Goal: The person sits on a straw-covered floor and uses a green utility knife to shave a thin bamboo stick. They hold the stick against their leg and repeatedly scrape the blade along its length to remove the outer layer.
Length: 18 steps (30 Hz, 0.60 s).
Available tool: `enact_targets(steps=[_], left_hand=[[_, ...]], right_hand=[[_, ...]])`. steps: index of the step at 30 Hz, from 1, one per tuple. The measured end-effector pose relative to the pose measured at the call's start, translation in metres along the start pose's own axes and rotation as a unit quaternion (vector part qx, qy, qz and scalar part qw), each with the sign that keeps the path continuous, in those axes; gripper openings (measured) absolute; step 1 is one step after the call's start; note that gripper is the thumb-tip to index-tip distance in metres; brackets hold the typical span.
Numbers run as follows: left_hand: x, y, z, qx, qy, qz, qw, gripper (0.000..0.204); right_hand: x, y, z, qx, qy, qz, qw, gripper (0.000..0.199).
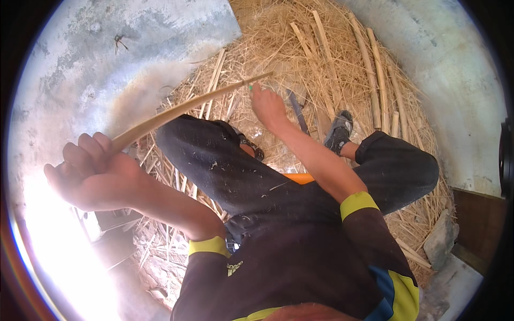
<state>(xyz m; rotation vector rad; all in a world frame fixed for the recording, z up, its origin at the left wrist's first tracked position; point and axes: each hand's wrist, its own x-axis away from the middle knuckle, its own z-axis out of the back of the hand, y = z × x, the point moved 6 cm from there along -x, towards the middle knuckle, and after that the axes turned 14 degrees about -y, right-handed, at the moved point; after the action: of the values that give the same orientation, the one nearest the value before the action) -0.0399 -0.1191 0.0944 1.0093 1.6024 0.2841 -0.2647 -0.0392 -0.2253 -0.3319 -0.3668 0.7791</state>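
A long, pale bamboo strip slants across in front of me, broad at the left and thin toward its far right tip. My left hand is raised at the left with its fingers curled round the broad end. Close to the thin end, my right hand is closed, its fingertips against the strip. Something small and green shows at those fingertips, too small to name. Beyond my right wrist, a dark flat blade lies on the shavings; its handle is hidden.
Straw-like shavings cover the ground between pale wall panels. Several bamboo pieces lie at the far right. My sandalled foot rests among them. An orange thing shows between my legs. A stone lies at the right.
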Motion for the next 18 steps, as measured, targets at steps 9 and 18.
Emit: enact_targets(steps=[9,18], left_hand=[[0.006,0.000,0.005,0.057,-0.010,0.047,0.997,0.041],[0.013,0.006,-0.006,0.039,-0.023,-0.006,0.999,0.041]], right_hand=[[0.006,0.151,-0.087,-0.038,-0.120,-0.216,0.968,0.024],[0.036,0.005,0.025,-0.153,0.032,0.052,0.986,0.028]])
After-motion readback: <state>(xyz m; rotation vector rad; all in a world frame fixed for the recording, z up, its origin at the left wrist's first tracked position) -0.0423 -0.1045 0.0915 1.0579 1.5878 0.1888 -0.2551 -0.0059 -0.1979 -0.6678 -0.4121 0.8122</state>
